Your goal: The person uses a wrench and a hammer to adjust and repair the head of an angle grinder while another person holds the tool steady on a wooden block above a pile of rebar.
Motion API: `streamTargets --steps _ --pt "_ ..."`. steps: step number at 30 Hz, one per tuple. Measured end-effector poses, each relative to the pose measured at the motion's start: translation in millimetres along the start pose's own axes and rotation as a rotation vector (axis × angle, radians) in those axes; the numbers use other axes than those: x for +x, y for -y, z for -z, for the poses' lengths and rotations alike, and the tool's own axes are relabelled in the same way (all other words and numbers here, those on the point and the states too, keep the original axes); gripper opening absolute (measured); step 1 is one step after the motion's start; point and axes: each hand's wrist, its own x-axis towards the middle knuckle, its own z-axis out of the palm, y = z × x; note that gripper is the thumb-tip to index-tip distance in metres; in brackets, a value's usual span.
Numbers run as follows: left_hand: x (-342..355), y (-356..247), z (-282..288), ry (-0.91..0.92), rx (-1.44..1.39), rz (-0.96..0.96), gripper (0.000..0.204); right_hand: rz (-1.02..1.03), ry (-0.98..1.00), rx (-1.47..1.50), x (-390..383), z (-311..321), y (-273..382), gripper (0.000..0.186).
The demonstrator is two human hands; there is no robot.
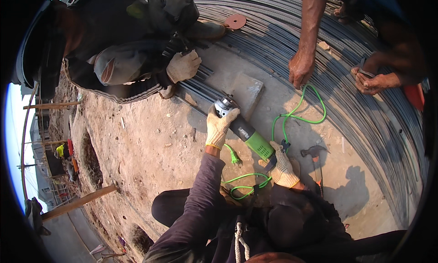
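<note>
My gloved left hand [218,126] is closed around the metal head end of a green and black angle grinder [253,139]. My gloved right hand [283,169] grips the grinder's rear end. The grinder's head sits over several short steel bars [200,90], beside a flat concrete block [248,89]. A green cable [319,98] loops on the ground to the right, and a green plug [234,157] lies below the tool.
A crouching co-worker's gloved hand [182,66] is at upper left. Other people's bare hands [301,66] are at upper right over long curved rebar [342,48]. A loose disc [235,22] lies above, a hammer [314,152] at right, a wooden beam [80,202] at lower left.
</note>
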Motion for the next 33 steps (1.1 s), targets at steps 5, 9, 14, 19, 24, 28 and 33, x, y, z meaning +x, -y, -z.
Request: streamTargets --steps 5,9,14,19,24,28,33 --pt "7.8 16.8 -0.8 -0.09 0.169 -0.035 0.095 -0.18 0.066 0.066 15.7 25.3 -26.0 0.064" --pt "-19.6 -4.3 -30.9 -0.249 0.408 -0.036 0.106 0.213 0.292 -0.62 27.9 67.8 -58.4 0.066" --pt "-29.9 12.1 -43.4 -0.436 0.42 0.033 0.102 -0.278 0.314 0.011 5.4 28.7 -25.9 0.067" --pt "-36.2 6.4 -57.3 -0.495 0.381 -0.036 0.09 -0.335 0.34 -0.005 10.5 38.2 -21.7 0.062" --pt "-56.2 18.5 -67.7 -0.52 0.326 -0.105 0.088 -0.355 0.218 -0.044 9.7 45.6 -15.0 0.054" --pt "-69.4 24.9 -73.8 -0.535 0.334 -0.123 0.088 -0.136 0.281 -0.206 9.7 58.2 -13.7 0.054" --pt "-76.7 36.4 -78.1 -0.616 0.319 -0.151 0.088 0.057 0.245 -0.745 24.0 83.5 -16.2 0.051"
